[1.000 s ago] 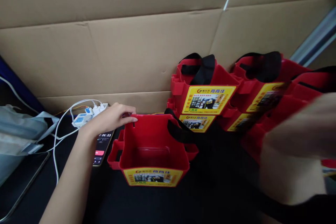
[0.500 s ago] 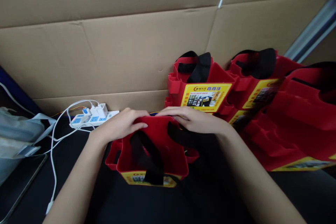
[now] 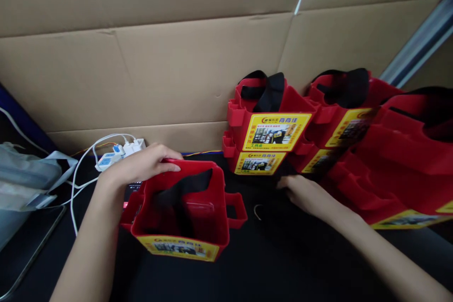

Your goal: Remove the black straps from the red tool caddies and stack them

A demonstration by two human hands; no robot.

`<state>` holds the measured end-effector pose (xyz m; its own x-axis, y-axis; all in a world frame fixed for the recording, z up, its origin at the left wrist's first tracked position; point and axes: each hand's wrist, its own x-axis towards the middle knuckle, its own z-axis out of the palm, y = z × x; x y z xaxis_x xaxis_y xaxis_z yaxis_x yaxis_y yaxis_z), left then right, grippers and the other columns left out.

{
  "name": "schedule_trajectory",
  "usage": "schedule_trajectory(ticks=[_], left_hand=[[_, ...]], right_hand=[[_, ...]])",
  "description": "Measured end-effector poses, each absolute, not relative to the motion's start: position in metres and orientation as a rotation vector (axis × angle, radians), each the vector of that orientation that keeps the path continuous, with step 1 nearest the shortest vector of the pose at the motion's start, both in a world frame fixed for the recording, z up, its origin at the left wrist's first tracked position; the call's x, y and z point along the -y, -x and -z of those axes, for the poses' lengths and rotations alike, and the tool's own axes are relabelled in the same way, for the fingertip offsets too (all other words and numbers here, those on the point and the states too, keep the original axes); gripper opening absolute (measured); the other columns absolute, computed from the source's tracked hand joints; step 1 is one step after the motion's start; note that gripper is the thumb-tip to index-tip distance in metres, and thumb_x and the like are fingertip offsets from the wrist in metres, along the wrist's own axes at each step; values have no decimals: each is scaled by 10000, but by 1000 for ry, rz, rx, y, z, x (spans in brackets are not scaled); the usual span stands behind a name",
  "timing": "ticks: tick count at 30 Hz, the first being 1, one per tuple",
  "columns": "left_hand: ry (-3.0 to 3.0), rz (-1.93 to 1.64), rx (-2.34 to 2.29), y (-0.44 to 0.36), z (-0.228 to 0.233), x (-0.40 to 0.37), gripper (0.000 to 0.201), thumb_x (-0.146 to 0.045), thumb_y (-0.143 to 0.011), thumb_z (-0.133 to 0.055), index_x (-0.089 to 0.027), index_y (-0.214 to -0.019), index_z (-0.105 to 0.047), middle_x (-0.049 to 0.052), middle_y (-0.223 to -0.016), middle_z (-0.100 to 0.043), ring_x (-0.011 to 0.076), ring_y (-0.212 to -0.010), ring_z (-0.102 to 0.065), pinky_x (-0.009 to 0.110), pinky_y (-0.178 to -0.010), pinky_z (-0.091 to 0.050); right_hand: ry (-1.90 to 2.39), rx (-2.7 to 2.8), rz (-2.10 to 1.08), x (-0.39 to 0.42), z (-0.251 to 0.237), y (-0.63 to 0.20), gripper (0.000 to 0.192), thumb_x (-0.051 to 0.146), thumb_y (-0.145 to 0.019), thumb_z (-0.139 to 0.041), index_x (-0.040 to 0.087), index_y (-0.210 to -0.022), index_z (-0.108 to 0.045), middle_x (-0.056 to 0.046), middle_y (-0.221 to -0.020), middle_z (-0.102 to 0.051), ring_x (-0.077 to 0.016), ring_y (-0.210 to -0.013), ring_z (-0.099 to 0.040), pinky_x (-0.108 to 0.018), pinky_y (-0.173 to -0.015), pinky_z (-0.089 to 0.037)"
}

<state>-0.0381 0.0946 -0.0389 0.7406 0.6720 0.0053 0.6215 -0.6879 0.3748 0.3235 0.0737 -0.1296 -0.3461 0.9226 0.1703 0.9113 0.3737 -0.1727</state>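
Note:
A red plastic tool box (image 3: pixel 191 167) with a yellow printed label and a black strap (image 3: pixel 184 188) inside it stands in front of me on the dark table. My left hand (image 3: pixel 154 163) grips its back rim, thumb inside and fingers behind. To the right, apart from this box, my right hand (image 3: pixel 300 191) is low over the dark surface with fingers curled closed; what they hold, if anything, cannot be made out against the black. A small pale curved piece (image 3: pixel 258 212) lies between the box and that hand.
Stacked red tool boxes (image 3: pixel 300 104) with black straps stand at the right, against a cardboard wall (image 3: pixel 177 75). A white power strip (image 3: pixel 106 161) with plugs and cables sits behind my left arm. At the far left are a plastic bag (image 3: pixel 26 174) and a dark tray-like edge (image 3: pixel 38 245).
The tool box has shifted left and towards me under my left hand. My right hand has come off its rim and moved right and down, with its fingers now curled.

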Motion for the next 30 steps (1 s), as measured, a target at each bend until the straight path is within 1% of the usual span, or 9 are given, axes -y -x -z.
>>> schedule_trajectory(ticks=[5, 8, 9, 11, 14, 17, 21, 26, 30], left_hand=[[-2579, -209, -1010, 39, 40, -95, 288, -368, -862, -426, -139, -790, -586, -9, -707, -573, 91, -616, -448, 194, -582, -349], [-2575, -224, -985, 38, 40, -94, 279, -358, -854, -437, -141, -840, -612, -5, -713, -587, 91, -608, -456, 194, -573, -349], [-2575, -230, -980, 38, 40, -93, 275, -353, -852, -441, -142, -846, -616, -5, -711, -588, 91, -607, -456, 194, -572, -349], [-2572, -230, -984, 38, 39, -93, 276, -354, -852, -441, -143, -854, -618, -4, -712, -587, 94, -614, -458, 197, -579, -353], [-2575, -220, -983, 40, 38, -93, 289, -364, -859, -426, -140, -836, -609, -3, -702, -570, 95, -613, -448, 203, -588, -356], [-2569, -215, -967, 41, 37, -94, 279, -347, -859, -424, -140, -768, -588, -10, -670, -543, 90, -594, -429, 202, -581, -351], [-2540, -219, -960, 41, 37, -96, 256, -332, -851, -438, -144, -740, -570, -17, -662, -535, 85, -586, -424, 199, -582, -348], [-2510, -228, -975, 39, 36, -93, 252, -333, -848, -444, -143, -770, -590, -12, -681, -553, 89, -599, -438, 197, -583, -355], [-2520, -201, -985, 40, 35, -91, 254, -341, -845, -449, -142, -811, -602, -13, -680, -556, 92, -607, -445, 196, -585, -365]], right_hand=[[1718, 2275, 246, -61, 111, -304, 342, 325, -775, -547, 226, -1097, -607, -89, -1046, -649, -264, -969, -600, -389, -759, -510], [1123, 2511, 107, -74, 90, -256, 488, 268, -805, -542, 216, -1280, -444, -61, -1283, -507, -203, -1185, -455, -350, -959, -408], [924, 2576, 16, -80, 87, -242, 453, 236, -831, -505, 228, -1280, -441, -39, -1306, -485, -178, -1218, -417, -339, -993, -372], [796, 2602, -150, -93, 91, -225, 309, 221, -869, -444, 223, -1161, -545, -22, -1190, -580, -141, -1111, -514, -296, -945, -414], [1126, 2533, -208, -101, 117, -240, 234, 199, -859, -442, 227, -996, -631, -3, -1001, -667, -136, -913, -619, -268, -811, -490], [1431, 2381, -84, -90, 144, -287, 295, 91, -793, -447, 186, -992, -643, -85, -1052, -648, -233, -958, -611, -389, -799, -496], [1601, 2311, -29, -69, 142, -317, 243, 148, -757, -525, 194, -965, -643, -93, -982, -662, -252, -903, -627, -402, -750, -519], [996, 2423, -129, -77, 101, -255, 505, 256, -818, -531, 199, -1299, -390, -71, -1312, -465, -174, -1197, -426, -369, -1004, -357], [858, 2571, -225, -99, 94, -220, 288, 231, -865, -454, 210, -1132, -560, -45, -1123, -607, -161, -1026, -551, -318, -877, -437]])
